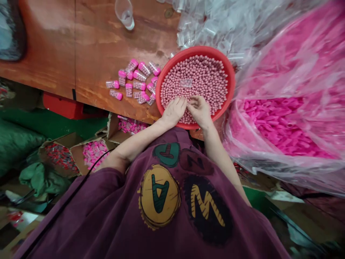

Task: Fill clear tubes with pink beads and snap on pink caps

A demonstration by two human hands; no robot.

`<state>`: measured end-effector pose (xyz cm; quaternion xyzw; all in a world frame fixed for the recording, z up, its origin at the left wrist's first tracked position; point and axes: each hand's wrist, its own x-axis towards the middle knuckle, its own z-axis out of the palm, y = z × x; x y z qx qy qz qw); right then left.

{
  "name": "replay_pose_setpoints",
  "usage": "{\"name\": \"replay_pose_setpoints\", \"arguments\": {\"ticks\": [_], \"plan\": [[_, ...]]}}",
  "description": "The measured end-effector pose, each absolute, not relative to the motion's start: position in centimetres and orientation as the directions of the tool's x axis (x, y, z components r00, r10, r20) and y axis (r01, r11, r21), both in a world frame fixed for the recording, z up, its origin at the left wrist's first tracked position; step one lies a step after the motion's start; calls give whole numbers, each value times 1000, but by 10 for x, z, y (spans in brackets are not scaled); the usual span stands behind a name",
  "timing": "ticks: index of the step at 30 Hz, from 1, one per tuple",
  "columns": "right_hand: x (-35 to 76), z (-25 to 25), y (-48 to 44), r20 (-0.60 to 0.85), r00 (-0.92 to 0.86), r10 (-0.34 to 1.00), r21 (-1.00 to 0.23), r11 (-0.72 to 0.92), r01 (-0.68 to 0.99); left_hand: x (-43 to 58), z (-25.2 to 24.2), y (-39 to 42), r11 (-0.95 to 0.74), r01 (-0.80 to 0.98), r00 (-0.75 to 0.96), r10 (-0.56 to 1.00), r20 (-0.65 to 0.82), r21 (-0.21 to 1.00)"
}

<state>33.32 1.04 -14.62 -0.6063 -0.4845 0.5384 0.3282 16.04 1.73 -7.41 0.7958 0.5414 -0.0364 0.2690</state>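
Note:
A red basin (230, 77) full of small pink beads (205, 68) stands at the table's front edge. Over its near side my left hand (174, 109) and my right hand (199, 108) meet at the fingertips. The fingers of both are closed around something too small and hidden to name. On the beads just beyond them lies a clear tube (185, 83). Left of the basin, several small bead-filled bottles with pink caps (139, 75) lie scattered on the wooden table (97, 39).
A clear cup (125, 16) is at the back of the table. Many clear tubes (210, 30) are heaped behind the basin. At the right sits a large plastic bag with pink pieces (285, 126). Below the table's left edge are cardboard boxes (78, 153) of small pieces.

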Motion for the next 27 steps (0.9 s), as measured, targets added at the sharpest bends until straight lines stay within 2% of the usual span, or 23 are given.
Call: {"name": "replay_pose_setpoints", "arguments": {"ticks": [3, 6, 8, 12, 14, 15, 18, 20, 23, 27], "plan": [[323, -155, 14, -514, -17, 857, -855, -511, 91, 159, -71, 21, -314, 884, 442, 801, -403, 346], [307, -152, 13, -581, 13, 814, -810, -579, 89, 155, -67, 34, -380, 869, 492, 737, -464, 318], [305, -141, 8, -541, 32, 840, -830, -540, 137, 152, -65, 46, -430, 858, 513, 684, -519, 281], [357, -110, -10, -327, 46, 944, -873, -321, 366, 149, -65, 63, -457, 874, 458, 664, -591, 164], [411, -98, -21, -273, 143, 951, -805, -307, 508, 155, -70, 65, -440, 887, 429, 671, -605, 141], [442, -96, -26, -265, 238, 934, -742, -356, 569, 162, -74, 63, -433, 890, 426, 674, -603, 144], [526, -105, -28, -240, 542, 805, -524, -578, 626, 189, -88, 57, -403, 894, 439, 692, -573, 198], [561, -123, -21, -177, 631, 755, -450, -633, 630, 207, -99, 54, -353, 901, 434, 712, -552, 253], [581, -155, -4, -91, 685, 723, -434, -648, 626, 219, -113, 54, -248, 897, 417, 748, -516, 366], [585, -182, 19, -44, 616, 786, -525, -543, 655, 209, -115, 56, -89, 854, 370, 796, -478, 513]]}}
